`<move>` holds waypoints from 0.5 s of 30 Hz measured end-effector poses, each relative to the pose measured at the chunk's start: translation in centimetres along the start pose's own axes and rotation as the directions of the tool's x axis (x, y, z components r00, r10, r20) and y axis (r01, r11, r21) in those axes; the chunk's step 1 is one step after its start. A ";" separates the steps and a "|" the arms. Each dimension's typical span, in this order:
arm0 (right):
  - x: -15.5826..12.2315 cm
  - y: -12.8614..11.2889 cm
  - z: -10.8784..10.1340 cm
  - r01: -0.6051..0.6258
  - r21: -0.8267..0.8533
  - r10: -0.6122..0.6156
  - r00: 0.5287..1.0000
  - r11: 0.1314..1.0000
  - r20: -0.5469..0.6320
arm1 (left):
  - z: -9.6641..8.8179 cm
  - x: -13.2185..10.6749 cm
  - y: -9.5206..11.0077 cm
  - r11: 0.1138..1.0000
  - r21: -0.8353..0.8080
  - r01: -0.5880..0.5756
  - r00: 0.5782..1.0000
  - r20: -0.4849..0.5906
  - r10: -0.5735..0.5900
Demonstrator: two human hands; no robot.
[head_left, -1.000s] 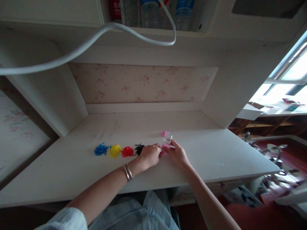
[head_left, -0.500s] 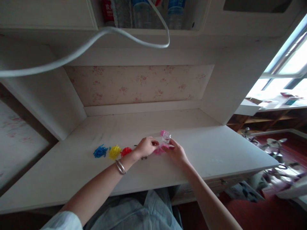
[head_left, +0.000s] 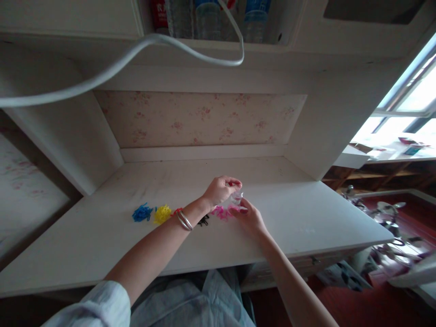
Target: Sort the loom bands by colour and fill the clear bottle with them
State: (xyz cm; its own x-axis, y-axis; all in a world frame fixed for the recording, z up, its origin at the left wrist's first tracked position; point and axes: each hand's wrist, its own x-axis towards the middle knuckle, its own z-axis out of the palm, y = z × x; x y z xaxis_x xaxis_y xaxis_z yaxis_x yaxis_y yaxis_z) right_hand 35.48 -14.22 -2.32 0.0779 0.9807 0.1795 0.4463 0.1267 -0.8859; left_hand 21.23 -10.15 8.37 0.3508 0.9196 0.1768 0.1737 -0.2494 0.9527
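Observation:
A small clear jar [head_left: 236, 197] stands on the white desk, and my right hand [head_left: 251, 219] is closed round its lower part. Over the mouth of the jar is my left hand [head_left: 221, 190], its fingers pinched together; what they hold, if anything, is too small to make out. Just below the jar lies a loose pile of pink bands [head_left: 223, 213], partly covered by my right fingers. Black bands [head_left: 203, 220] show under my left wrist. My left forearm hides most of a red pile [head_left: 176, 211].
Farther left lie a yellow pile [head_left: 162, 214] and a blue pile [head_left: 142, 212]. A white cable [head_left: 136, 47] hangs across the front of the upper shelf, where bottles [head_left: 208, 20] stand. The desk [head_left: 306, 218] ends at the right above a cluttered floor.
My left hand has moved up and right from the pink pile to the jar's mouth. The black pile shows more, the red pile less. My right hand stays at the jar.

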 end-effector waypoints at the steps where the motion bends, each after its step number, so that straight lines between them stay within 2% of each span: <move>1: 0.0 0.0 0.0 0.002 0.003 -0.002 1.000 1.000 -0.003 | 0.1 0.1 -0.4 1.000 0.002 0.022 1.000 0.005 -0.022; 5: 0.1 0.1 0.0 0.014 0.019 -0.014 1.000 1.000 -0.005 | -0.2 0.2 -1.3 0.998 0.041 0.040 0.999 0.014 -0.041; 11: 0.1 0.1 -0.2 -0.017 0.002 0.017 1.000 1.000 0.017 | -1.3 -0.2 -1.3 0.949 0.294 -0.113 0.988 0.135 0.076; 13: 0.2 0.1 -0.2 -0.018 -0.027 0.018 1.000 0.999 0.020 | -1.4 -0.2 -1.6 0.917 0.372 -0.142 0.985 0.142 0.096; 15: -0.1 0.2 -0.2 0.041 -0.064 -0.045 0.998 0.997 -0.049 | -1.3 0.0 -2.1 0.899 0.415 -0.141 0.988 0.119 0.101</move>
State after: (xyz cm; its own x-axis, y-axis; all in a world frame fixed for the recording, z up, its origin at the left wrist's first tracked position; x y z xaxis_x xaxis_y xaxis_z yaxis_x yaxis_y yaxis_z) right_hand 35.69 -14.28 -2.42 0.1012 0.9656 0.2395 0.5055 0.1574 -0.8483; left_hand 19.70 -9.28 6.71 0.4732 0.8473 0.2412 0.4887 -0.4802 0.7284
